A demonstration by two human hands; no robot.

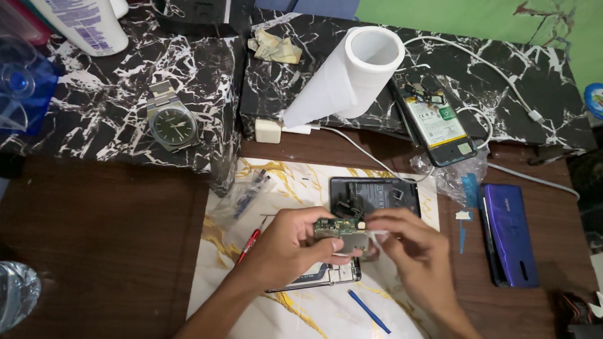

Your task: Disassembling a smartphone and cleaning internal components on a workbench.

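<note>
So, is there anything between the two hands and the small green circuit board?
No. The left hand holds the small green circuit board directly, and the right hand touches its right end with a white wipe. Nothing visible separates them above the opened black phone.

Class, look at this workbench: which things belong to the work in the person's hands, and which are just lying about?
In use:
left hand
right hand
small circuit board
opened phone
red screwdriver
blue pry tool

Lying about:
wristwatch
paper roll
purple phone cover
second opened phone
water bottle
</note>
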